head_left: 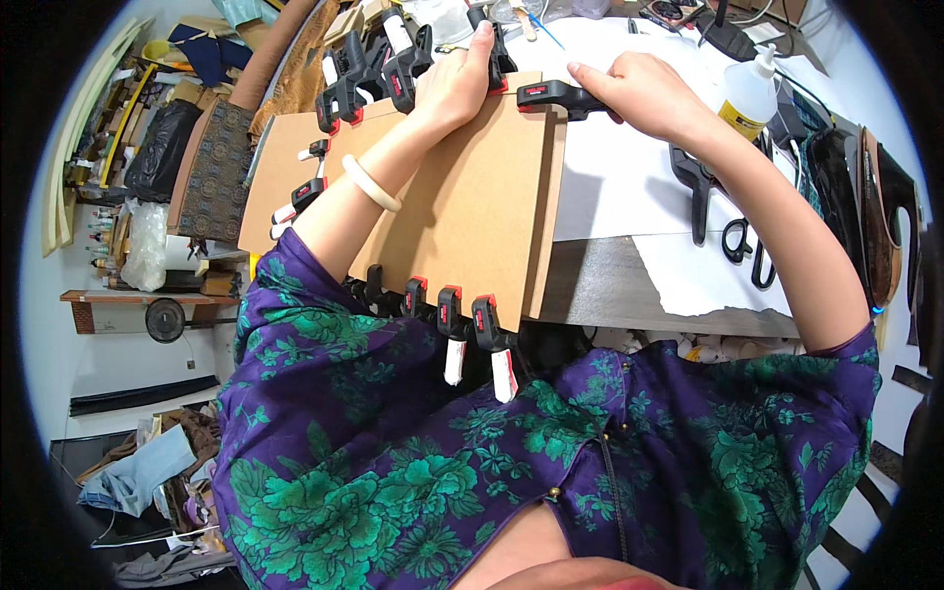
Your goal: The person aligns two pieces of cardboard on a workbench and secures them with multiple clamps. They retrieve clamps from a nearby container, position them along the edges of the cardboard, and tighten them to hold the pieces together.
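A flat tan board [462,211] lies across the table, with another board under it showing along its right side. Black spring clamps with red pads grip its edges: a clamp pair [349,84] at the far left and white-tipped clamps [452,315] along the near edge. My left hand [454,90] bears on the board's far edge beside an upright clamp [498,54]; its thumb points away and its other fingers are curled out of sight. My right hand [644,93] grips the handles of a spring clamp [551,95], whose jaws sit at the board's far right corner.
White paper [615,177] covers the grey table [600,285] to the right. On that side are a loose black clamp [693,192], black-handled scissors [747,251] and a white bottle [749,93]. Cluttered shelves and a patterned roll [216,177] stand at the left.
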Demonstrator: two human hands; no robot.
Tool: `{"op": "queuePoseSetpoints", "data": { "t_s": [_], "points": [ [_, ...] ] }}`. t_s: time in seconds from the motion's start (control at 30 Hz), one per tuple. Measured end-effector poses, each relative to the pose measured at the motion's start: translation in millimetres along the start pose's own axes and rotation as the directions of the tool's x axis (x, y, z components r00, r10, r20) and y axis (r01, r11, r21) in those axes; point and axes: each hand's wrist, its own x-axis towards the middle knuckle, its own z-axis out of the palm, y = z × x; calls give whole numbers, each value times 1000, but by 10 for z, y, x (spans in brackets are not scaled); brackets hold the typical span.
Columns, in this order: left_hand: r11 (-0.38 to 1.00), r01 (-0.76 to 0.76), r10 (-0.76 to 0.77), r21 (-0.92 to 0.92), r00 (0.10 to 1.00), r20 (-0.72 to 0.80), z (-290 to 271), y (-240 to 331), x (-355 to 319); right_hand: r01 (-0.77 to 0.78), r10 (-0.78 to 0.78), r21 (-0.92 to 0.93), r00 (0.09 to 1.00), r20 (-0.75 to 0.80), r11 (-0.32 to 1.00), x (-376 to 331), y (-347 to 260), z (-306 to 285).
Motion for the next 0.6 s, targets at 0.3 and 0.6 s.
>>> {"op": "queuePoseSetpoints", "data": {
  "t_s": [0.3,0.6],
  "points": [
    [996,-84,82,-17,994,-74,-3,45,-11,107,-124,-103,976,-180,989,376,405,-118],
    [999,-31,31,12,999,28,-40,125,-10,302,-305,-115,952,-7,946,653,340,-206]
  ]
}}
